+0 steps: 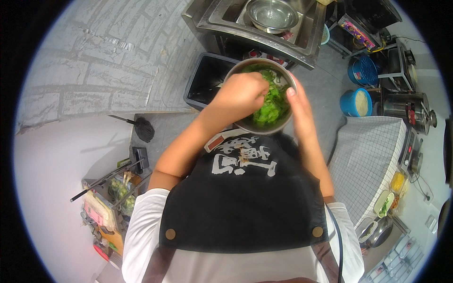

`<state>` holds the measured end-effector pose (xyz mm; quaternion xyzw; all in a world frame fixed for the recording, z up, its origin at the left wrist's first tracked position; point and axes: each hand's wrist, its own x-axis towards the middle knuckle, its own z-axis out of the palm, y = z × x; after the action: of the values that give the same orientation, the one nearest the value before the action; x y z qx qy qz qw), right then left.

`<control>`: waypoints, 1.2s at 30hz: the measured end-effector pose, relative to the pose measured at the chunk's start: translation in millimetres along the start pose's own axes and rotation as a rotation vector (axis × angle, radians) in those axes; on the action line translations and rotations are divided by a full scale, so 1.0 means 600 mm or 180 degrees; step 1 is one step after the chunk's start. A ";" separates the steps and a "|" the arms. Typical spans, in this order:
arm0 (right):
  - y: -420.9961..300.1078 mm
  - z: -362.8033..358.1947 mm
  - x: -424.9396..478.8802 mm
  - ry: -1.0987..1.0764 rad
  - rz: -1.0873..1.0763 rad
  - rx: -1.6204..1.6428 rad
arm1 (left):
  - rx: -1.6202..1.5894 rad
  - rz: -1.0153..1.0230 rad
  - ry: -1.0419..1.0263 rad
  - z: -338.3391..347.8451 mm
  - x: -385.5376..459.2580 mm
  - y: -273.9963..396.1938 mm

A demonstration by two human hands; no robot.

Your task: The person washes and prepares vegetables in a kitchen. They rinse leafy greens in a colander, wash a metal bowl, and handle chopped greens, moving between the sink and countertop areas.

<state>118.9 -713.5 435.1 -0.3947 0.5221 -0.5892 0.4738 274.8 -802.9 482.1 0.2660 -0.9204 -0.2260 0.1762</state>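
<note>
A round metal bowl [246, 124] holding wet leafy greens [268, 110] is in front of my apron [244, 205]. My right hand [301, 106] grips the bowl's right side, its thumb over the rim. Across the left rim reaches my left hand [244, 91], curled above the greens. Its fingertips are partly hidden, so I cannot tell whether leaves are between them. Below and to the left of the bowl stands a black rectangular bin [203, 79].
Ahead is a stainless steel sink [304, 46] with a metal basin [272, 21] under running water. Blue buckets [348, 102] and a checked-cloth table [371, 152] stand right. A shelf [118, 212] with vegetables and a black brush head [144, 129] are left.
</note>
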 end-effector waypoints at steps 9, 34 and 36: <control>0.009 -0.028 -0.010 0.0318 0.0464 0.0644 | 0.0179 -0.1220 0.0393 -0.091 -0.051 -0.089; -0.009 0.003 -0.011 0.0292 -0.0269 -0.0367 | 0.0911 0.0062 -0.0147 0.015 -0.010 0.000; -0.009 0.004 -0.010 0.0305 -0.0275 -0.0402 | 0.1031 0.0037 -0.0264 0.019 -0.008 -0.004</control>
<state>121.9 -708.0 440.9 -0.4173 0.5628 -0.5932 0.3965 274.5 -798.2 470.7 0.2760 -0.9528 -0.0844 0.0941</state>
